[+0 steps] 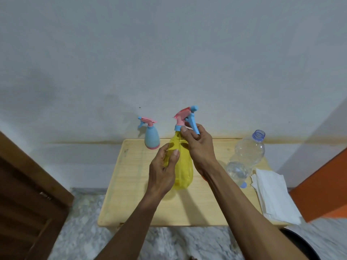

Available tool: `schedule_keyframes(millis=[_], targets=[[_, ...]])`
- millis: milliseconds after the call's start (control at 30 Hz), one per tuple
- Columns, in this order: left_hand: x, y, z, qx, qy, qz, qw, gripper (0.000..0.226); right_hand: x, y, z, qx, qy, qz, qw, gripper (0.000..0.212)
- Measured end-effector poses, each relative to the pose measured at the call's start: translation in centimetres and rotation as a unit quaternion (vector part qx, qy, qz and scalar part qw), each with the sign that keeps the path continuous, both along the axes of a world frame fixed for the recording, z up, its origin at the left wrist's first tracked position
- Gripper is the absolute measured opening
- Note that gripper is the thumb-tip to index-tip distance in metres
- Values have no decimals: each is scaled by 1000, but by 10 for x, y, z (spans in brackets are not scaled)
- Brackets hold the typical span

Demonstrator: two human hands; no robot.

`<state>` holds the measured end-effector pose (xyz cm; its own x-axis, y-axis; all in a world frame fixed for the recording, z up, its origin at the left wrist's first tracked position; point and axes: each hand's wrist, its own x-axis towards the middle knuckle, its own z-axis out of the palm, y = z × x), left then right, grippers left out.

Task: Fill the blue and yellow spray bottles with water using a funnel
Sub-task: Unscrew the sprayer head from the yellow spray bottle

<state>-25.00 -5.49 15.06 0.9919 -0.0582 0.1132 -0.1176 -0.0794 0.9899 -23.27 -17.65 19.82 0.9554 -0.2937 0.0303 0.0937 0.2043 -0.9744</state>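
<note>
A yellow see-through spray bottle (pixel 183 171) stands near the middle of the small wooden table (pixel 131 199). My left hand (pixel 163 169) grips its body from the left. My right hand (pixel 199 145) is closed around its neck and the pink and blue trigger head (pixel 187 117). A small blue spray bottle (pixel 151 136) with a pink head stands upright at the table's far edge, apart from both hands. An uncapped clear water bottle (pixel 246 158) stands at the right, holding some water. No funnel is clearly visible.
A stack of white paper napkins (pixel 274 196) lies on the table's right edge. A blue cap (pixel 243 184) sits by the water bottle's base. A brown wooden door (pixel 28 194) is left, an orange surface (pixel 323 184) right, a dark round object (pixel 304 246) lower right.
</note>
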Motion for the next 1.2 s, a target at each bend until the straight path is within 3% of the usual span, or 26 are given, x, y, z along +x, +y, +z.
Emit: schedule_keyframes(millis=[233, 400, 500, 667, 867, 967, 1067, 1200], targets=[[4, 4, 7, 3, -5, 7, 1000, 43, 4, 13, 5, 24, -3, -6, 1000, 17], [6, 9, 4, 14, -10, 10, 1000, 46, 5, 14, 10, 10, 25, 18, 999, 29], [6, 10, 1, 45, -18, 12, 999, 57, 6, 14, 14, -44, 29, -6, 999, 35], [6, 16, -2, 73, -24, 26, 997, 60, 8, 12, 14, -148, 19, -24, 988, 20], [2, 20, -4, 77, -24, 25, 996, 57, 2, 19, 21, -206, 34, -47, 977, 36], [1, 24, -5, 81, -13, 19, 996, 57, 3, 20, 23, -207, 36, -56, 976, 31], [2, 29, -8, 96, -8, 7, 995, 57, 3, 20, 25, -199, 19, -73, 977, 10], [4, 41, -23, 112, -11, 3, 994, 65, 9, 12, 36, -149, -16, -146, 978, 13]])
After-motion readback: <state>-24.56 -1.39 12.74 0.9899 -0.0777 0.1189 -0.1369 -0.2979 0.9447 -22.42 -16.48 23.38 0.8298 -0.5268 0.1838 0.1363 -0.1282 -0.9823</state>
